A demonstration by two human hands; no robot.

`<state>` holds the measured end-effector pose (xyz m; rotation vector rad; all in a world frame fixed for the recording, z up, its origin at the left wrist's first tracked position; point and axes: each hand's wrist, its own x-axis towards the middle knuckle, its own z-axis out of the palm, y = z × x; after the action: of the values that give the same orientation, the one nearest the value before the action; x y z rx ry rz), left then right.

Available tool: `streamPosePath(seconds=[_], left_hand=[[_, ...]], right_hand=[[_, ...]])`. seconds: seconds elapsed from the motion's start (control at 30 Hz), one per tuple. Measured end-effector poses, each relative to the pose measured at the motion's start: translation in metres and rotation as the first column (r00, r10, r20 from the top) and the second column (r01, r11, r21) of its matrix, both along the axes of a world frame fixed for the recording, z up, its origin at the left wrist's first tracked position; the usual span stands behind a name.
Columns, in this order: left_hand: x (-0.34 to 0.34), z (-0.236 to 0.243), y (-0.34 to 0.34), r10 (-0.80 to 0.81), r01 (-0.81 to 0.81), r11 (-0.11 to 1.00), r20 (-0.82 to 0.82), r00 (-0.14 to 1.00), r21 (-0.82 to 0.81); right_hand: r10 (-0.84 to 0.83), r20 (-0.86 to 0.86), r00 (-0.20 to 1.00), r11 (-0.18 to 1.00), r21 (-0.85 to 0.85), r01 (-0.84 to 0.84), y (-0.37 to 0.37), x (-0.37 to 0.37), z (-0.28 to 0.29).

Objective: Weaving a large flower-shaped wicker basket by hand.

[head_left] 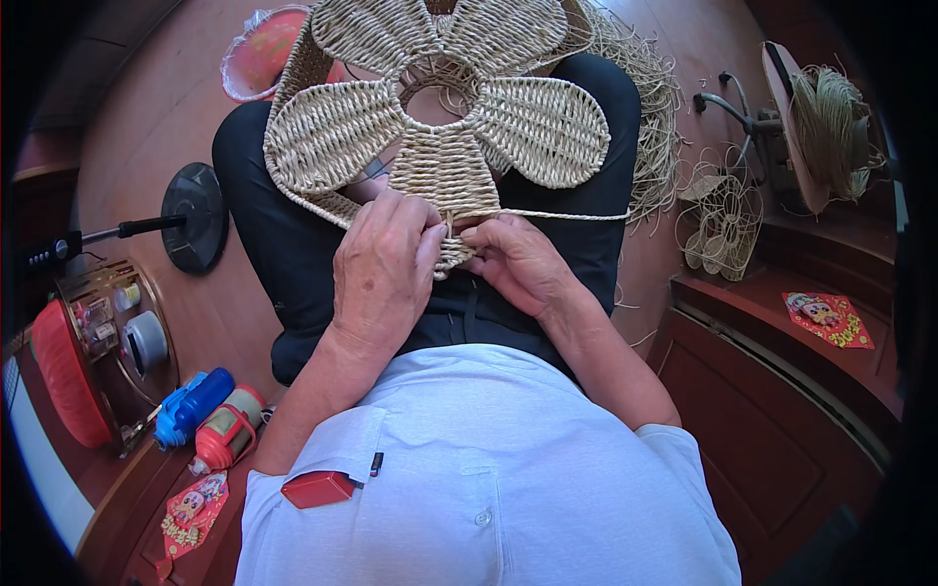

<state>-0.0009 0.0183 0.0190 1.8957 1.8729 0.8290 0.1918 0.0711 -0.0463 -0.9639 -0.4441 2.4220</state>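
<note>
A flower-shaped woven straw piece lies across my lap, its broad petals set round an open ring in the middle. The near petal points toward me, and both hands are at its end. My left hand is closed on the left side of that end, fingers bent over the weave. On the other side my right hand pinches the petal's edge; its fingertips are partly hidden. A twisted straw cord runs from the weave past my right fingers, out over my right thigh.
Loose straw strands are heaped on the floor at far right. Beyond them stands a stool bearing a straw bundle. A round black stand base, a red basin and bottles are at left.
</note>
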Motion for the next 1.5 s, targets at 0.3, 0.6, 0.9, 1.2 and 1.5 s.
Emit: streamPosePath(seconds=[0.3, 0.6, 0.9, 1.2, 1.5], left_hand=[[-0.003, -0.007, -0.009, -0.018, 0.02, 0.994, -0.02, 1.0, 0.108], [-0.027, 0.002, -0.012, 0.339, 0.047, 0.93, 0.902, 0.269, -0.364], [-0.082, -0.001, -0.004, 0.336, -0.04, 0.939, 0.892, 0.301, -0.34], [-0.065, 0.014, 0.047, 0.225, 0.014, 0.962, 0.823, 0.522, -0.272], [-0.052, 0.021, 0.007, 0.379, -0.082, 0.869, 0.549, 0.745, -0.488]], right_hand=[[-0.104, 0.036, 0.994, 0.993, 0.061, 0.102, -0.01, -0.008, 0.015], [-0.359, 0.684, 0.635, 0.743, 0.621, -0.249, -0.034, -0.007, 0.046], [-0.575, 0.468, 0.671, -0.144, 0.749, -0.646, -0.028, -0.026, 0.045], [-0.538, 0.576, 0.615, -0.171, 0.641, -0.749, -0.03, -0.033, 0.052], [-0.499, 0.588, 0.637, -0.127, 0.677, -0.725, -0.017, -0.04, 0.056]])
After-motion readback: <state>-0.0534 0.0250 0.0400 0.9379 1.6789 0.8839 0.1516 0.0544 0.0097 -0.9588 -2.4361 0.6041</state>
